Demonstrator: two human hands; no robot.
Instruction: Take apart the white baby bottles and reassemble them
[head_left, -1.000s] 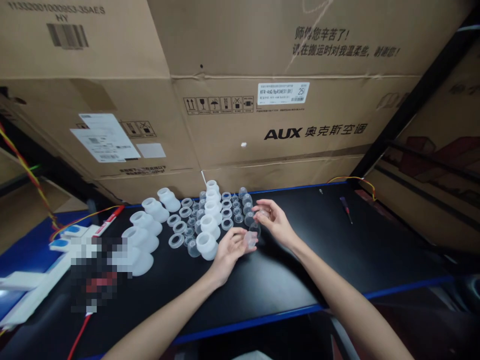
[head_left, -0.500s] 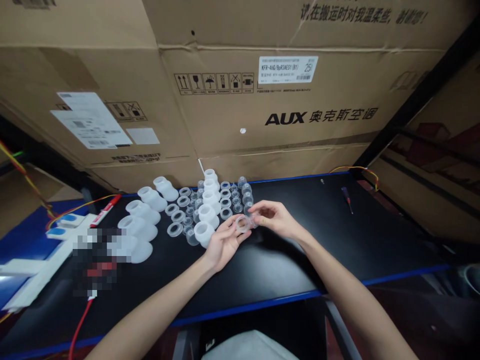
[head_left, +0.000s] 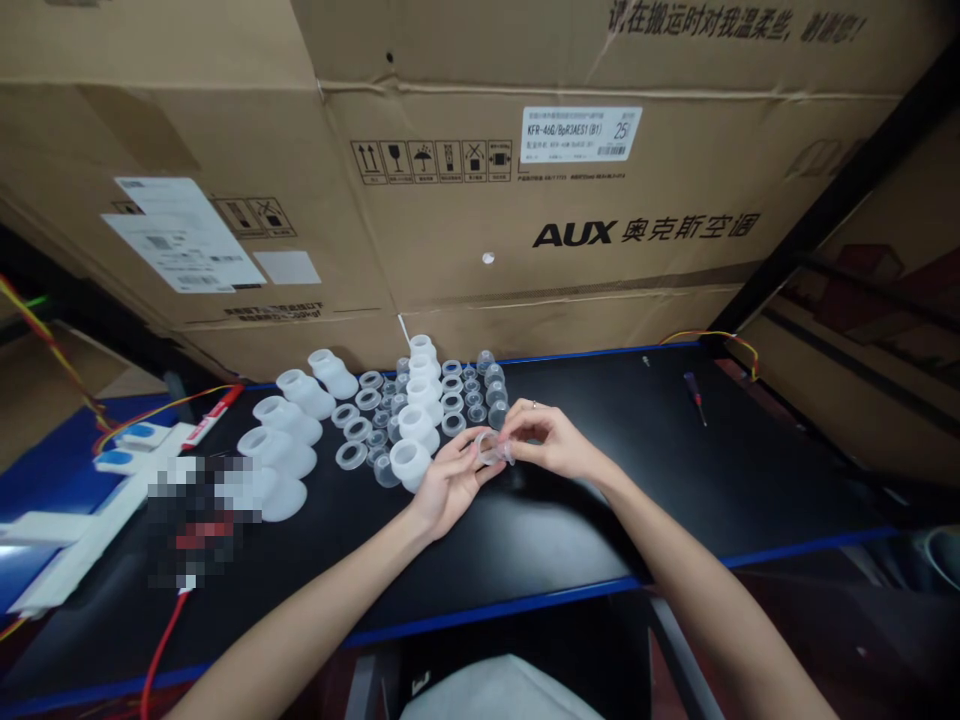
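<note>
My left hand (head_left: 448, 485) and my right hand (head_left: 549, 442) meet above the black table (head_left: 645, 480), both pinching a small clear plastic cup (head_left: 490, 447) between their fingertips. Just left of them lie rows of parts: several white flared plastic cones (head_left: 279, 452), several translucent rings (head_left: 352, 455), a column of white stacked pieces (head_left: 416, 425) and several small clear cups (head_left: 495, 392). The nearest white piece (head_left: 409, 463) sits beside my left thumb.
Large cardboard boxes (head_left: 525, 200) stand along the table's back edge. A small red-handled screwdriver (head_left: 695, 392) lies at the right rear. White and blue items (head_left: 120, 455), a red marker (head_left: 210, 420) and red and yellow wires (head_left: 161, 640) lie at the left.
The view has tilted down a little. My hands have drawn together, and my right fingers have closed onto the clear cup that my left hand holds.
</note>
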